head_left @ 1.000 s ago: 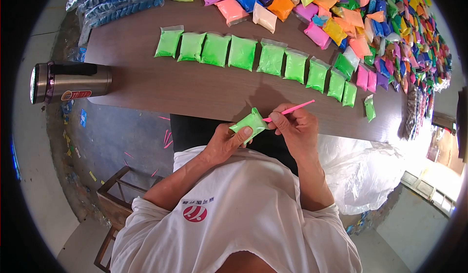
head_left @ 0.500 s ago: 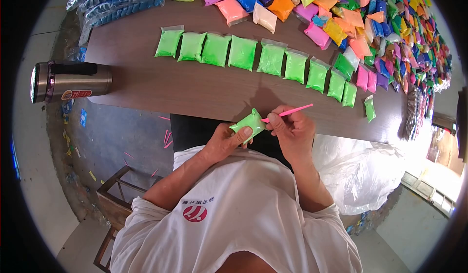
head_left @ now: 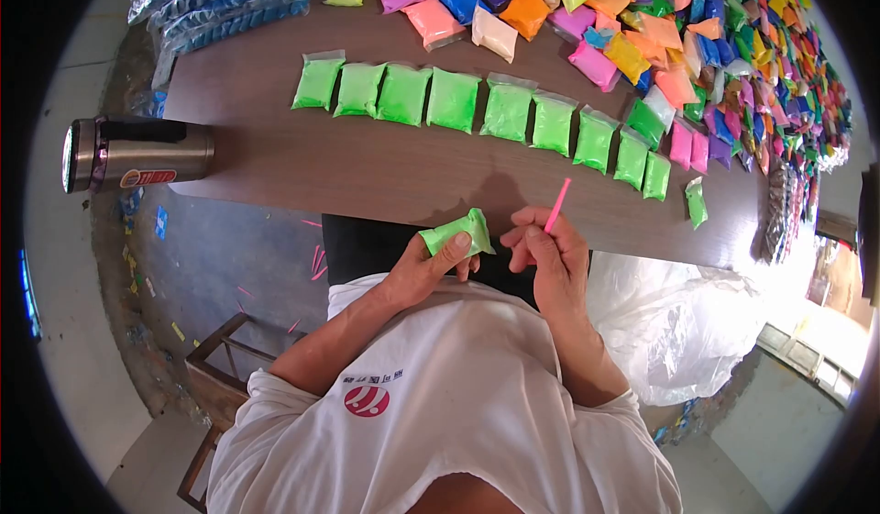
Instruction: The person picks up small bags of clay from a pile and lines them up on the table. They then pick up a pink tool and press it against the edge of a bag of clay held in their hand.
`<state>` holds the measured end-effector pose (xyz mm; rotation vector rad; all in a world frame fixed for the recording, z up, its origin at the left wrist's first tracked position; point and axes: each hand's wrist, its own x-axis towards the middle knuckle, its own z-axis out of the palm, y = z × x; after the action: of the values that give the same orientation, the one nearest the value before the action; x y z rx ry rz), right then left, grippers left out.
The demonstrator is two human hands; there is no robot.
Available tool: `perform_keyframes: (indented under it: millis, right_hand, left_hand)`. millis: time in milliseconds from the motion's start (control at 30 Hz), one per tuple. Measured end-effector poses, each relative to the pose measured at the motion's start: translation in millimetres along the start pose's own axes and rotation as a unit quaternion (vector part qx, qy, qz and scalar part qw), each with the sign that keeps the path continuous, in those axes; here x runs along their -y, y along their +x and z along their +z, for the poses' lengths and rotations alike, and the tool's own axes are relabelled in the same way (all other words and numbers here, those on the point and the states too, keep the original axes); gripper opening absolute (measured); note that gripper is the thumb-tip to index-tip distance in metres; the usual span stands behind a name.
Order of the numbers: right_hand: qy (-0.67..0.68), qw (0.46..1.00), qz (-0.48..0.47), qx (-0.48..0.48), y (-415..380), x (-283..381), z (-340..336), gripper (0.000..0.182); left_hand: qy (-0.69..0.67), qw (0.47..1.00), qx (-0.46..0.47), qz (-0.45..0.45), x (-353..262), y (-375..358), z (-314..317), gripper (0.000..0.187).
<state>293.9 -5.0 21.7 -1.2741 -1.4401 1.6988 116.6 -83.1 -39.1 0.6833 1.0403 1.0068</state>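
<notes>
My left hand (head_left: pixel 431 265) is closed on a small green clay packet (head_left: pixel 456 233) at the table's front edge, thumb on its top face. Beside it, my right hand (head_left: pixel 553 255) grips a thin pink plastic stick (head_left: pixel 558 204), which points up from between the fingers. A gap separates the stick from the packet. Beyond both hands, several bright green clay packets (head_left: pixel 453 99) lie in a curved row on the table. One small green packet (head_left: pixel 697 204) lies at the row's right end, a little apart.
A steel thermos (head_left: pixel 139 154) lies at the table's left edge. Stacked plastic-wrapped bags (head_left: pixel 234 5) stand at the back left. A big heap of coloured packets (head_left: pixel 733 55) covers the back right. Clear plastic sheeting (head_left: pixel 674 326) hangs by the front right; a wooden stool (head_left: pixel 215 367) stands lower left.
My right hand has drawn the pink stick away from the green packet and turned it from nearly level to nearly upright. The packet has tilted a little in my left hand.
</notes>
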Motion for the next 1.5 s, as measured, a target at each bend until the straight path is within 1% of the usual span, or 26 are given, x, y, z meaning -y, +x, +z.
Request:
perform_keyframes:
  millis: [100, 200, 300, 333, 433, 533, 633, 733, 833, 933, 1033, 1133, 1233, 1333, 1433, 1500]
  right_hand:
    - [0.031, 0.999, -0.019, 0.006, 0, -12, -3, 0.020]
    - [-0.103, 0.990, -0.086, -0.034, 2, -6, 7, 0.021]
    - [-0.124, 0.990, 0.022, 0.056, 0, 1, 4, 0.023]
    - [-0.068, 0.995, 0.021, 0.065, -1, -4, 5, 0.022]
    - [-0.065, 0.992, 0.036, 0.100, 0, 9, 5, 0.021]
    - [-0.052, 0.990, 0.014, 0.132, 1, 11, 7, 0.019]
    - [-0.094, 0.986, 0.026, 0.139, 3, -5, -2, 0.017]
    - [-0.081, 0.986, 0.031, 0.145, 4, -5, -2, 0.015]
    - [-0.097, 0.988, 0.027, 0.114, 2, -3, 2, 0.015]
    - [-0.162, 0.983, 0.023, 0.085, 0, 1, 4, 0.015]
    - [-0.159, 0.985, 0.020, 0.058, -4, 8, 10, 0.012]
    - [-0.129, 0.990, 0.033, 0.040, -6, 7, 14, 0.007]
    - [-0.113, 0.991, 0.055, 0.043, -7, 1, 11, 0.008]
    - [-0.118, 0.991, 0.051, 0.039, -8, -1, 11, 0.009]
    - [-0.066, 0.997, 0.042, 0.028, -8, 8, 17, 0.010]
    - [-0.100, 0.994, 0.032, 0.017, -10, 8, 17, 0.010]
  left_hand:
    - [0.000, 1.000, -0.007, -0.008, -2, 1, 2, 0.053]
    - [0.002, 1.000, 0.005, 0.004, -3, 0, 1, 0.052]
    - [0.001, 1.000, 0.024, 0.011, -1, 0, -2, 0.051]
    - [-0.009, 1.000, 0.026, 0.010, -1, -1, -2, 0.050]
    - [-0.034, 0.999, 0.032, 0.006, -3, -2, -1, 0.049]
    - [-0.037, 0.999, 0.039, 0.002, -5, -3, 0, 0.049]
    - [-0.040, 0.998, 0.045, 0.003, -4, -4, 0, 0.049]
    - [-0.056, 0.998, 0.039, 0.000, -4, -5, 2, 0.049]
    - [-0.060, 0.997, 0.042, -0.002, -5, -6, 2, 0.049]
    - [-0.059, 0.997, 0.048, -0.008, -6, -5, 2, 0.050]
    - [-0.049, 0.997, 0.056, -0.014, -7, -5, 2, 0.052]
    - [-0.039, 0.998, 0.055, -0.022, -7, -5, 4, 0.053]
    - [-0.034, 0.997, 0.053, -0.033, -10, -6, 6, 0.053]
    - [-0.032, 0.997, 0.058, -0.032, -12, -6, 6, 0.053]
    - [-0.030, 0.997, 0.062, -0.021, -13, -4, 6, 0.051]
    - [-0.026, 0.998, 0.060, -0.018, -10, -3, 4, 0.049]
